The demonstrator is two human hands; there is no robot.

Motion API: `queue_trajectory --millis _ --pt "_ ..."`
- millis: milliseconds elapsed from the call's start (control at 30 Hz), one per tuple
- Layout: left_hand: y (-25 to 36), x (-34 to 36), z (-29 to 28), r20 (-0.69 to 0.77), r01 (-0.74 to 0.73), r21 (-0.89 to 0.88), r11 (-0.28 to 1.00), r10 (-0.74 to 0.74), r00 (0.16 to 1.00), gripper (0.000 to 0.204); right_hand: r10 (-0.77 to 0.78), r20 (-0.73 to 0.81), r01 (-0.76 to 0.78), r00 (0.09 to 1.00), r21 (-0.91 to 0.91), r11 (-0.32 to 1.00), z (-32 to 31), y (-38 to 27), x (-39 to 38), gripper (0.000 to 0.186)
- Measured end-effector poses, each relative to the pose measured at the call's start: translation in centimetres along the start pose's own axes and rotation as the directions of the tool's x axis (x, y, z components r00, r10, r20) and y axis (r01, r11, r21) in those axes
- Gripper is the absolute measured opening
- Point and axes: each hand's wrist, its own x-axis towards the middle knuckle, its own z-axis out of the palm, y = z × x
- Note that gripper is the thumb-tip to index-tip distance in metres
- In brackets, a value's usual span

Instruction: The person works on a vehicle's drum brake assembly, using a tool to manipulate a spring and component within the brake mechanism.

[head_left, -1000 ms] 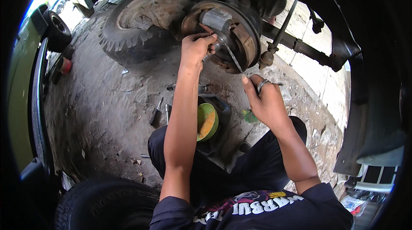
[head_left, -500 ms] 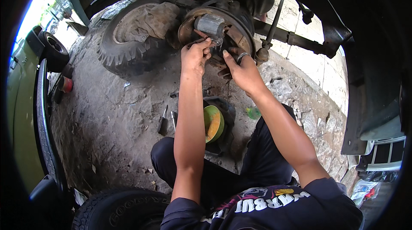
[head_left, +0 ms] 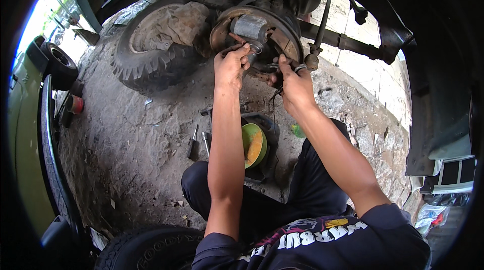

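Note:
At the wheel end of the raised axle, a grey metal cylinder [head_left: 250,26] stands out from a rusty round brake assembly [head_left: 286,43]. Just below the cylinder, my left hand [head_left: 230,68] is closed, thumb and forefinger pinching what looks like a small metal ring [head_left: 256,47]. My right hand [head_left: 296,83] is at the lower right edge of the brake assembly, fingers bent together on a dark part I cannot make out. A dark ring-like band shows at its fingers, and a thin dark strand [head_left: 274,99] hangs below them.
A large tyre [head_left: 146,71] with a brown cloth [head_left: 176,25] on it lies left of the brake. Below my hands are a green bowl [head_left: 260,144] with orange contents in a dark tray [head_left: 272,134], a screwdriver [head_left: 192,143] and a metal tool [head_left: 205,141]. Another tyre [head_left: 151,245] is beside me.
My right hand has moved slightly right, away from the left hand, and its fingers have turned upward. The left hand stays below the cylinder, where the ring-like piece shows more clearly.

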Motion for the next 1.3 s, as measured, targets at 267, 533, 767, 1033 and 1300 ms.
queue_trajectory --millis 267,533,767,1033,1300 --pt "-0.2 -0.2 -0.2 0.028 0.011 -0.03 0.999 -0.01 1.0 0.015 -0.037 -0.083 0.064 0.996 0.346 0.936 0.7 -0.1 -0.7 0.016" --pt "-0.1 -0.2 -0.2 0.024 0.01 -0.035 0.999 -0.01 1.0 0.014 -0.027 -0.062 0.043 0.998 0.27 0.962 1.5 0.2 -1.0 0.016" --pt "-0.5 0.0 0.2 -0.012 -0.05 -0.029 0.998 0.05 0.999 0.006 -0.002 0.124 0.002 0.992 -0.003 1.0 0.9 1.5 -2.1 0.016" --pt "0.1 -0.4 0.2 0.003 0.01 0.025 1.0 -0.01 1.0 0.011 -0.1 0.182 0.197 0.978 -0.664 0.721 0.1 2.0 -1.3 0.018" --pt "-0.5 0.0 0.3 0.016 -0.057 -0.029 0.998 0.058 0.998 0.011 -0.221 0.257 0.338 0.941 -0.772 0.539 0.7 2.7 0.0 0.018"
